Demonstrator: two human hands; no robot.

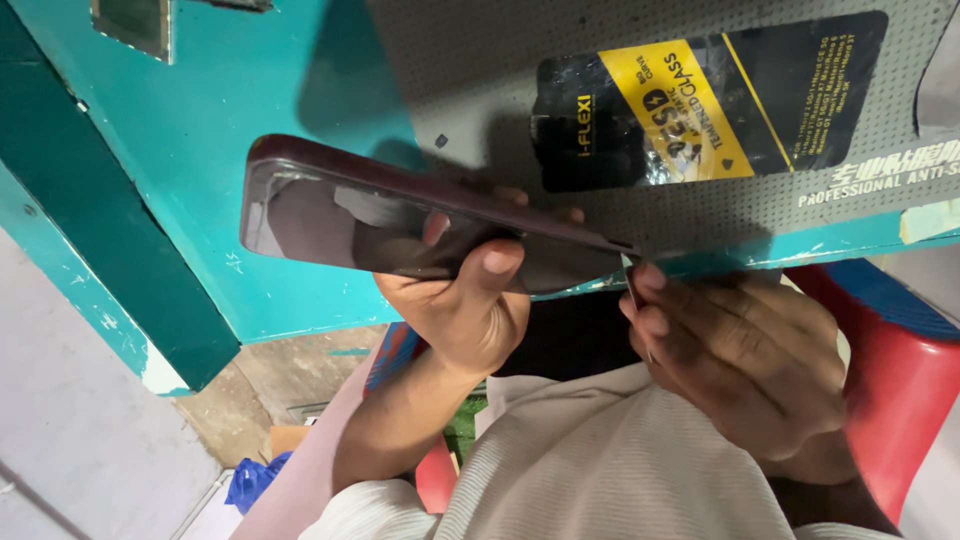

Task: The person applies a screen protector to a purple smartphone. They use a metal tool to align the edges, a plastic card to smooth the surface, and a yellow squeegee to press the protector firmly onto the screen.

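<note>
My left hand [462,312] grips a dark smartphone [340,215] from below, thumb pressed on its glossy screen, fingers behind it. The phone is held level and tilted toward me, above the edge of a teal table [230,130]. My right hand [745,365] is closed around a thin, flat blade-like tool [633,290], whose tip touches the phone's right end. I cannot make out more of the tool, since my fingers hide most of it.
A grey dotted work mat [480,80] lies on the teal table, with a black and yellow flat package [700,100] on it. A red plastic seat [905,390] is at the right. A blue bag [255,480] lies on the floor below.
</note>
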